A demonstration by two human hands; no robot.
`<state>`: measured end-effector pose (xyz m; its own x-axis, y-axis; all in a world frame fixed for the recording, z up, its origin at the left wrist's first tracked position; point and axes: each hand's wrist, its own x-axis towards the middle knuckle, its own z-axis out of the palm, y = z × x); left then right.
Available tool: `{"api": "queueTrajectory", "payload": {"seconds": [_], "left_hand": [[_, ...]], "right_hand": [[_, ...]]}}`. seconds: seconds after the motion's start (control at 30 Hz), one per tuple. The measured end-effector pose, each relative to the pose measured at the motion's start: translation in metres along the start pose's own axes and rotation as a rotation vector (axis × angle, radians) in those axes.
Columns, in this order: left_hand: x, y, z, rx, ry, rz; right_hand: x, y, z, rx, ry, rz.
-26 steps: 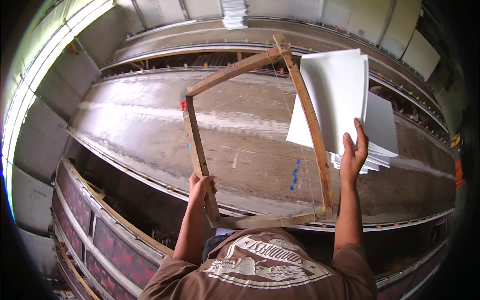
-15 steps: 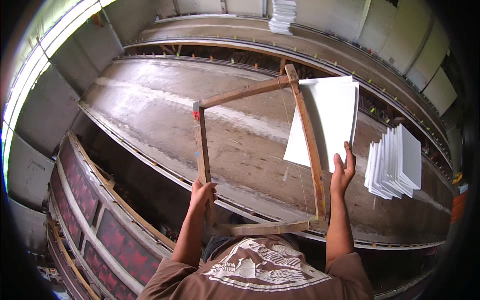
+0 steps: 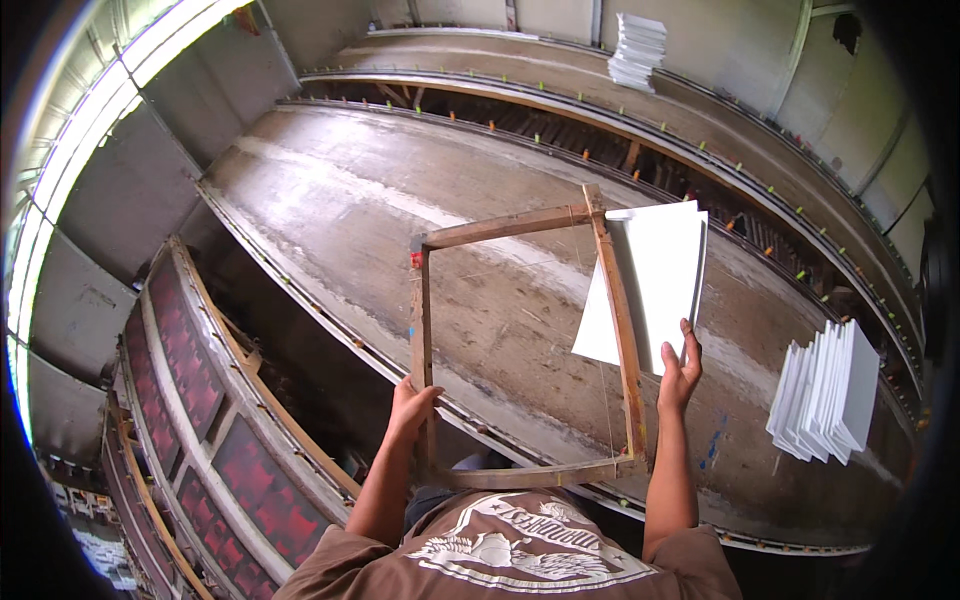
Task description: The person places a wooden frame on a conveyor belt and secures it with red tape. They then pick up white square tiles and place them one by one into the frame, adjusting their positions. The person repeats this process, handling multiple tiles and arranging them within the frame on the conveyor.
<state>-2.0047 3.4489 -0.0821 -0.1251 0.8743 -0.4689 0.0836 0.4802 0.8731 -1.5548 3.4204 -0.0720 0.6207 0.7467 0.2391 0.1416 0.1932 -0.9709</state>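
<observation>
My left hand point(image 3: 411, 407) is closed around the left bar of a worn wooden frame point(image 3: 421, 315). The frame is a rough four-sided one, raised in front of my body, with thin strings across its opening and a red mark near its top left corner. With my right hand point(image 3: 680, 372) I grip white sheets point(image 3: 655, 285) at their lower right edge, thumb on the face. These sheets stand tilted beside and behind the frame's right bar, which covers part of them. How many there are I cannot tell.
A long stained table point(image 3: 330, 200) runs beyond the frame. At its right stands a fanned stack of white sheets point(image 3: 825, 390). Another white stack point(image 3: 637, 52) is on the far table. Red-and-black patterned panels point(image 3: 265, 490) lie on a lower table at left, across a dark gap.
The view has shifted, so tables and stacks appear lower and farther right. Frame and sheets sit slightly lower in the picture; both hands keep their holds.
</observation>
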Motion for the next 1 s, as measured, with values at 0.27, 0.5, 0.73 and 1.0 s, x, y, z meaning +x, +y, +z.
{"api": "queueTrajectory", "payload": {"seconds": [0.27,0.5,0.73,1.0], "left_hand": [[0.039,0.023,-0.057,-0.025,0.032,0.024],[0.123,0.035,-0.142,-0.034,-0.031,0.047],[0.216,0.035,-0.243,-0.112,-0.075,0.068],[0.233,0.07,-0.306,-0.216,0.002,0.064]], "right_hand": [[-0.006,0.017,0.07,-0.141,-0.03,0.018],[-0.018,0.01,0.179,-0.119,0.0,-0.035],[-0.034,0.008,0.305,-0.062,0.031,0.02],[-0.018,0.012,0.401,-0.041,-0.052,0.064]]}}
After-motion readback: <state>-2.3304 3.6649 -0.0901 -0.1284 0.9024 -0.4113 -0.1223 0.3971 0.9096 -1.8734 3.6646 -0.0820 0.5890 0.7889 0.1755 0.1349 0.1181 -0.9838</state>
